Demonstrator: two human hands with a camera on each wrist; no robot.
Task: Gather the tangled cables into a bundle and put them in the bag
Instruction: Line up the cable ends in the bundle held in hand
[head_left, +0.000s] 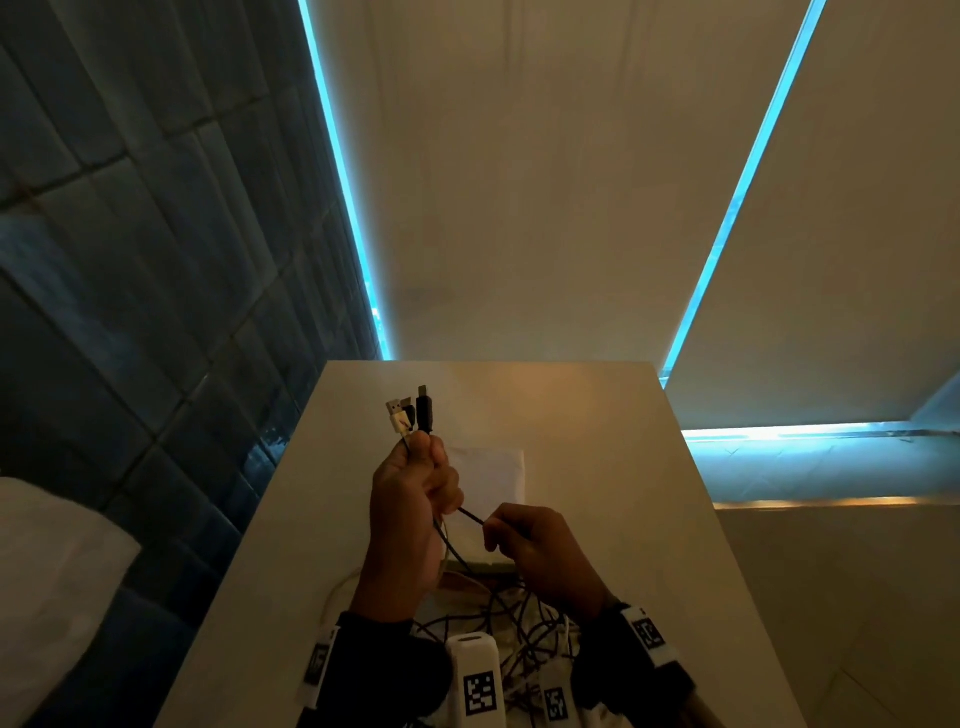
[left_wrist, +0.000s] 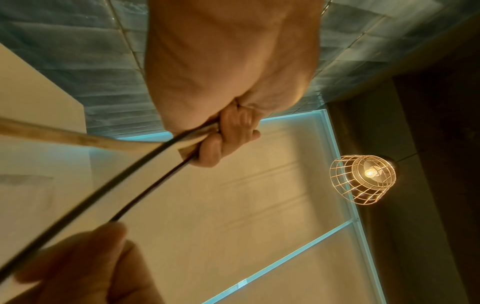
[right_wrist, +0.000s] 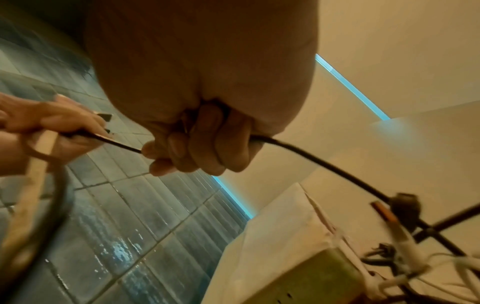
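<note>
My left hand (head_left: 415, 483) is raised over the table and grips several cables just below their plugs (head_left: 413, 413), one white and two black, which stick up above the fist. From that fist a black cable (head_left: 471, 515) runs to my right hand (head_left: 524, 540), whose fingers (right_wrist: 197, 148) curl round it. The cable leaves the right fist and drops into the tangle of black and white cables (head_left: 519, 639) near the table's front edge. A pale cloth bag (head_left: 491, 478) lies flat on the table behind my hands. In the left wrist view the left hand (left_wrist: 223, 133) grips dark and pale cables.
The table (head_left: 623, 467) is narrow, with a blue tiled wall (head_left: 156, 312) on the left and a drop on the right. A wire-caged lamp (left_wrist: 363, 176) hangs overhead. White tagged devices (head_left: 475, 675) lie among the tangle by the front edge.
</note>
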